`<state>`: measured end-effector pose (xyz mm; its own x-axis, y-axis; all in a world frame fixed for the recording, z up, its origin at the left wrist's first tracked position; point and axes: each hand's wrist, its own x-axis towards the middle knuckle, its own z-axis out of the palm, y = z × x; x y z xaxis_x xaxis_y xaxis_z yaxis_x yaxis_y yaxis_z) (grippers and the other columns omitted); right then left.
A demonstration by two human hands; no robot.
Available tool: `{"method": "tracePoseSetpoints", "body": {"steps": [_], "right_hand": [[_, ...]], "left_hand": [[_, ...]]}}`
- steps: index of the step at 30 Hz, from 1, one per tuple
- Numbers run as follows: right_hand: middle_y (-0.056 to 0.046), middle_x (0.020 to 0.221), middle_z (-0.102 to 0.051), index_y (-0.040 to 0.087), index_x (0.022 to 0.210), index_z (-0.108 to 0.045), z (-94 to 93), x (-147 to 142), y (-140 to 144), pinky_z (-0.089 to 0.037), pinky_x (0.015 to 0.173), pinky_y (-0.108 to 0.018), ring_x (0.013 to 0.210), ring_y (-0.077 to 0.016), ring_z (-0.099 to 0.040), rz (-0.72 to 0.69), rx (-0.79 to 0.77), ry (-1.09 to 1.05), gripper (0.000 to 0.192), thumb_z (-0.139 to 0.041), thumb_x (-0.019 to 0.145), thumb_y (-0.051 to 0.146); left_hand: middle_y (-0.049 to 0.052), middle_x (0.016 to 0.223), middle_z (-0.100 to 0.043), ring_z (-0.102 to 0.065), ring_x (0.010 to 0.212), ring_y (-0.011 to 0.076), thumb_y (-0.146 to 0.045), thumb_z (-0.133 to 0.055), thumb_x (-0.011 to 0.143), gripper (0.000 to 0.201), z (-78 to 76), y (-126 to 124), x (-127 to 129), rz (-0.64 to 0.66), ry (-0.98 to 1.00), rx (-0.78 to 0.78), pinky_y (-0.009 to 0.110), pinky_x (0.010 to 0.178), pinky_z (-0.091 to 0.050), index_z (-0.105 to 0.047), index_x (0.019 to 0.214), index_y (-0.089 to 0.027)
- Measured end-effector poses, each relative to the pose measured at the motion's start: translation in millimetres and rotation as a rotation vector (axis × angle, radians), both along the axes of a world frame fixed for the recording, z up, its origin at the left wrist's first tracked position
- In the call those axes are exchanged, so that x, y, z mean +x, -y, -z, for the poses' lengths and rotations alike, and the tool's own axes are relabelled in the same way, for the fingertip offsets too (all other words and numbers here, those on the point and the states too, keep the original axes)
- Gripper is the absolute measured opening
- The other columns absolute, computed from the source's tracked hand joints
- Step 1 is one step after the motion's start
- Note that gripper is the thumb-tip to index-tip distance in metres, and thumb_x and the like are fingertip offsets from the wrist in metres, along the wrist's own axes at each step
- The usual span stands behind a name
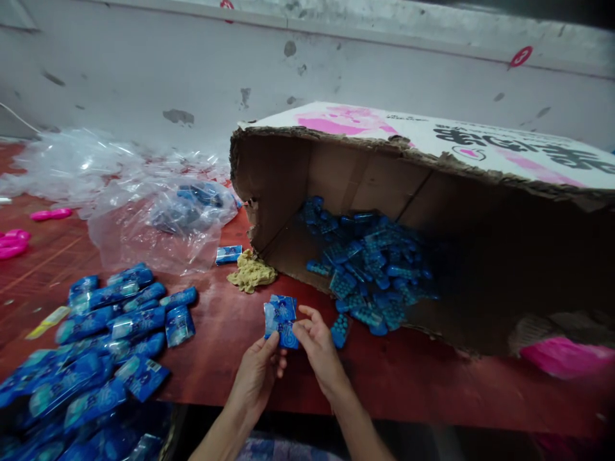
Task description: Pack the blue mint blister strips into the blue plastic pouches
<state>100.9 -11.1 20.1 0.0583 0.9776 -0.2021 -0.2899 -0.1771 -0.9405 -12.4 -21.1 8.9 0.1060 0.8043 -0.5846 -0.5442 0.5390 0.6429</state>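
Both hands met over the near edge of the red table [230,358], the left hand [257,378] and the right hand [319,349] each pinching a side of one small blue packet [280,321] held just above their fingertips. Just right of the right hand, the torn cardboard box [365,166] lay on its side spilling blue blister sheets [369,272]. Well left of the left hand lay a heap of filled blue packets [110,333], with crumpled clear plastic bags [144,205] beyond it.

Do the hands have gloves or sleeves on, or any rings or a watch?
No. The left hand and the right hand are both bare, with no gloves. The forearms show no sleeves as far as the picture reaches, and no rings, watch or bracelet can be seen.
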Motion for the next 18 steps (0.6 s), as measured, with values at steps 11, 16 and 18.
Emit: {"method": "tracePoseSetpoints", "body": {"steps": [11, 16, 18], "right_hand": [[-0.007, 0.09, -0.063, 0.019, 0.103, -0.057, -3.7, 38.1, 14.2, -0.044, 0.072, -0.029, 0.081, -0.0194, -0.059, 0.168, 0.163, 0.94, 0.025, -0.045, 0.084, 0.031], [-0.013, 0.102, -0.061, 0.016, 0.11, -0.056, 8.5, 70.0, 25.8, -0.045, 0.065, -0.034, 0.091, -0.0285, -0.059, 0.129, -0.06, 1.542, 0.031, -0.047, 0.084, 0.031], [-0.012, 0.102, -0.06, 0.018, 0.112, -0.055, 12.4, 67.1, 26.4, -0.045, 0.064, -0.033, 0.09, -0.0272, -0.059, 0.076, -0.059, 1.56, 0.031, -0.046, 0.084, 0.028]], "left_hand": [[-0.001, 0.048, -0.057, -0.05, 0.037, 0.0071, -0.025, -0.063, 0.072, 0.013, -9.8, 1.0, -1.3, -0.098, 0.095, -0.173, 0.014, 0.034, -0.037, -0.054, 0.072, -0.016], [-0.001, 0.048, -0.056, -0.051, 0.037, 0.0074, -0.021, -0.052, 0.08, 0.004, -16.3, 2.1, -5.1, -0.12, 0.168, -0.259, 0.014, 0.035, -0.039, -0.053, 0.081, -0.018], [-0.001, 0.048, -0.056, -0.051, 0.037, 0.0076, -0.023, -0.05, 0.082, 0.005, -15.9, 2.8, -5.4, -0.113, 0.189, -0.281, 0.014, 0.035, -0.04, -0.052, 0.082, -0.018]]}}
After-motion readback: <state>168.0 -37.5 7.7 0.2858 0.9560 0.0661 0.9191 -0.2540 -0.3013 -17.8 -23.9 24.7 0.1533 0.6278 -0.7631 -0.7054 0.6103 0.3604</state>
